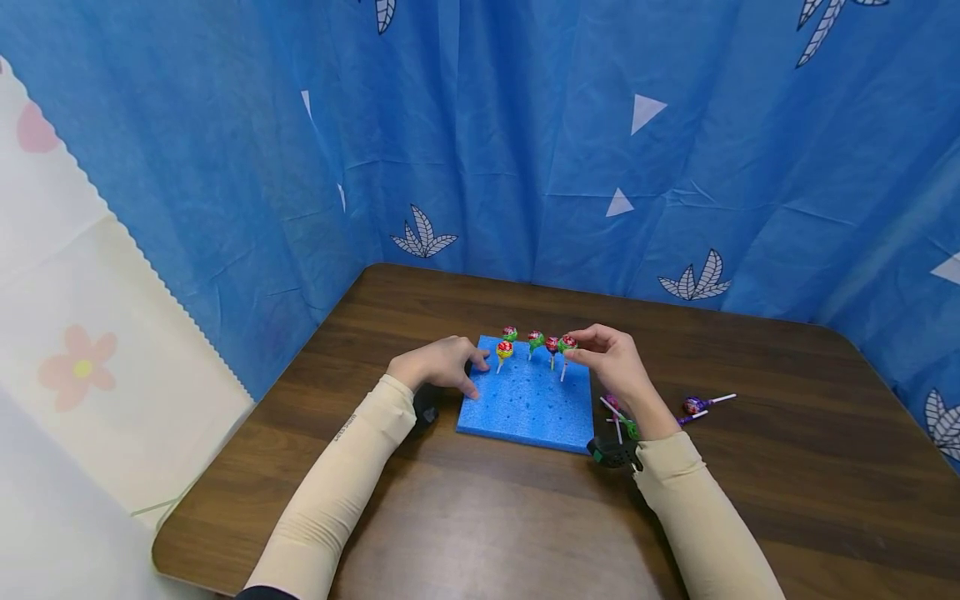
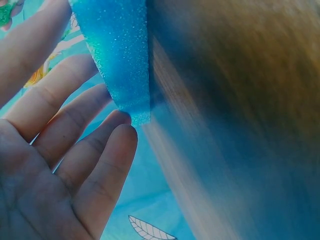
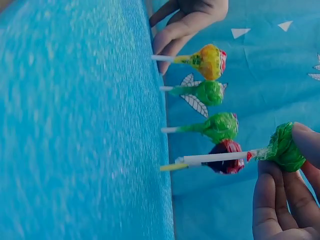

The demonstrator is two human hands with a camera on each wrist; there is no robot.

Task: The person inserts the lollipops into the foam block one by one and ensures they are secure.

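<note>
My right hand (image 1: pixel 611 358) pinches a green-wrapped lollipop (image 3: pixel 286 148) by its head above the far right part of a blue foam board (image 1: pixel 525 417). Its white stick points down at the board, the lower end free in the right wrist view. Several lollipops stand upright along the board's far side: a yellow one (image 1: pixel 505 349), green ones (image 1: pixel 536 337) and a dark red one (image 3: pixel 226 157) near the held stick. My left hand (image 1: pixel 442 363) rests at the board's left edge, fingers extended; the left wrist view has its fingertips (image 2: pixel 127 131) right at that edge.
Loose lollipops lie on the brown table (image 1: pixel 787 467) right of the board, among them a purple one (image 1: pixel 693 405); my right forearm partly hides others. Rows of small holes (image 1: pixel 528 406) dot the board. A blue curtain (image 1: pixel 525 150) hangs behind the table.
</note>
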